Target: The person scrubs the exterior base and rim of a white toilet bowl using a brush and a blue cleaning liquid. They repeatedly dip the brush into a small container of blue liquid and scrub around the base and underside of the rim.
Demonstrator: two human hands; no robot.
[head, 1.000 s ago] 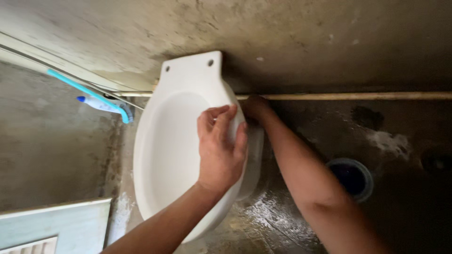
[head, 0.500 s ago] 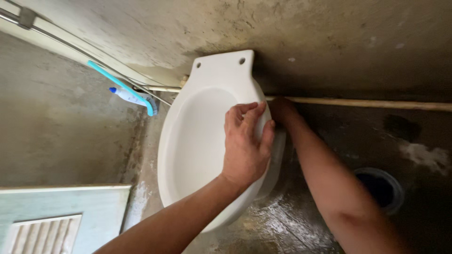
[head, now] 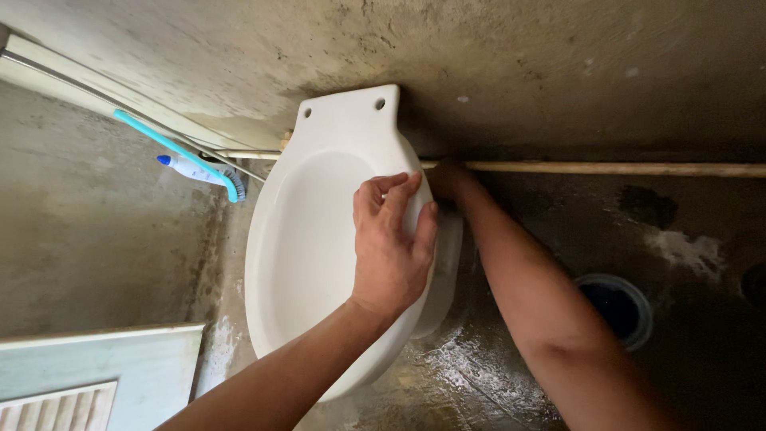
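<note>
Fingers of the left hand [head: 391, 251] are laid flat, uncurled, on the right rim of the white toilet bowl [head: 311, 239]. Behind that grip, the right hand [head: 448, 179] is pressed against the bowl's rear; its closure cannot be told.

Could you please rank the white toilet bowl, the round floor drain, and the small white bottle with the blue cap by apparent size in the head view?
1. White toilet bowl, by far the largest.
2. Round floor drain.
3. White bottle with blue cap; looks slightly smaller than the drain, but its far end is hidden behind the brush, so this ranking is unsure.
</note>
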